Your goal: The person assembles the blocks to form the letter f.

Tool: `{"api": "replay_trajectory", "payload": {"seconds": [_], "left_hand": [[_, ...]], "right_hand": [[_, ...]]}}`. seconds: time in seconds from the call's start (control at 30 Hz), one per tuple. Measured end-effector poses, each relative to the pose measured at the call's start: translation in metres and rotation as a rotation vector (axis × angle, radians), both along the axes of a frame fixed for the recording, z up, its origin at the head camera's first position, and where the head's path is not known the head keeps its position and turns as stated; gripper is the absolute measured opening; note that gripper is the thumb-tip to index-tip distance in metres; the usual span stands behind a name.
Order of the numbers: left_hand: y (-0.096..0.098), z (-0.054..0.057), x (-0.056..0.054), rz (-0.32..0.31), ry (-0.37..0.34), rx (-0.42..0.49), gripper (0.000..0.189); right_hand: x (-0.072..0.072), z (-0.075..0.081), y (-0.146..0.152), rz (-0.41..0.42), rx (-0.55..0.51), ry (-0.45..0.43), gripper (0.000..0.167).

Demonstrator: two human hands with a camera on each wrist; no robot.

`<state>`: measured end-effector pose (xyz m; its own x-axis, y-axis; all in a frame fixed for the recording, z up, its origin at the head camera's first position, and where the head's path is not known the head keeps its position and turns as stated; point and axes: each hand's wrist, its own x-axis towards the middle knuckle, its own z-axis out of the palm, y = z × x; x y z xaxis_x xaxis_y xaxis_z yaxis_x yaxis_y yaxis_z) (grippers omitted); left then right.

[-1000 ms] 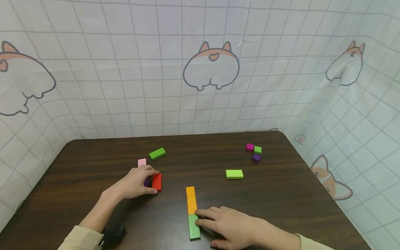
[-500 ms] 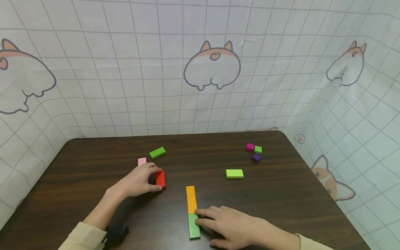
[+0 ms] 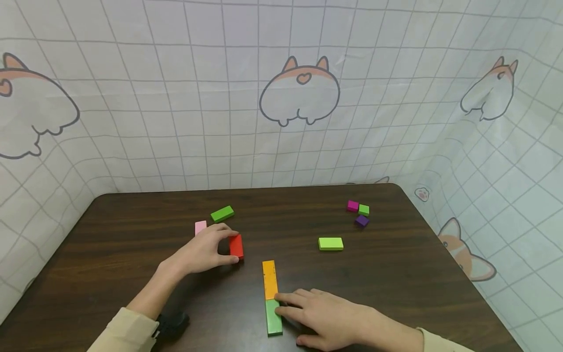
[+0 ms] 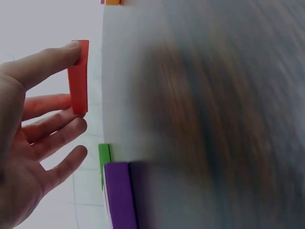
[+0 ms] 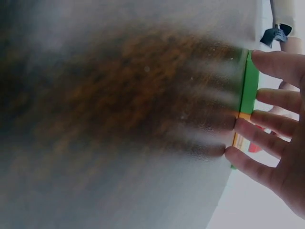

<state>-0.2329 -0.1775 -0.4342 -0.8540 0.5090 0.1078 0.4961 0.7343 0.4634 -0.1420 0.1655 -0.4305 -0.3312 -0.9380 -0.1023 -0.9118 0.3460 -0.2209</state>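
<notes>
My left hand (image 3: pixel 206 250) pinches a red block (image 3: pixel 236 247) between thumb and fingertips, left of centre. In the left wrist view the red block (image 4: pixel 79 78) stands off the tabletop. A purple block (image 4: pixel 120 195) sits below that hand there; the hand hides it in the head view. An orange block (image 3: pixel 270 279) and a green block (image 3: pixel 273 318) lie end to end in one line. The extended fingers of my right hand (image 3: pixel 330 318) touch their right side near the join, and its thumb lies apart from them in the head view.
A pink block (image 3: pixel 200 227) and a green block (image 3: pixel 222 213) lie behind my left hand. Farther right are a lime block (image 3: pixel 331 244) and small magenta (image 3: pixel 353 206), green (image 3: pixel 363 209) and purple (image 3: pixel 362 221) cubes. A patterned curtain (image 3: pixel 198 98) surrounds the dark table (image 3: pixel 154 210).
My left hand has carried the red block rightward and slightly away from me, toward the orange block. The right hand stays by the orange and green blocks.
</notes>
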Motion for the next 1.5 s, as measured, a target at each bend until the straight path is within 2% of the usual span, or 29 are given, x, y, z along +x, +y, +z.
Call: {"api": "replay_trajectory", "payload": {"seconds": [0.47,0.7,0.9,1.13,1.5], "left_hand": [[0.028,-0.004,-0.001,-0.025,0.044,0.018,0.061],[0.044,0.000,-0.004,-0.032,0.055,0.025,0.063],[0.055,-0.001,-0.006,-0.058,0.060,0.003,0.062],[0.062,-0.005,-0.009,-0.053,0.044,-0.007,0.063],[0.071,-0.008,-0.010,-0.058,0.012,-0.024,0.063]], "right_hand": [[0.002,-0.003,0.002,0.001,-0.010,0.012,0.059],[0.003,-0.003,0.003,-0.002,-0.015,0.029,0.060],[0.003,-0.004,0.004,0.001,-0.021,0.037,0.059],[0.002,-0.005,0.004,-0.003,-0.016,0.017,0.060],[0.003,-0.007,0.004,0.018,-0.025,0.056,0.060]]}}
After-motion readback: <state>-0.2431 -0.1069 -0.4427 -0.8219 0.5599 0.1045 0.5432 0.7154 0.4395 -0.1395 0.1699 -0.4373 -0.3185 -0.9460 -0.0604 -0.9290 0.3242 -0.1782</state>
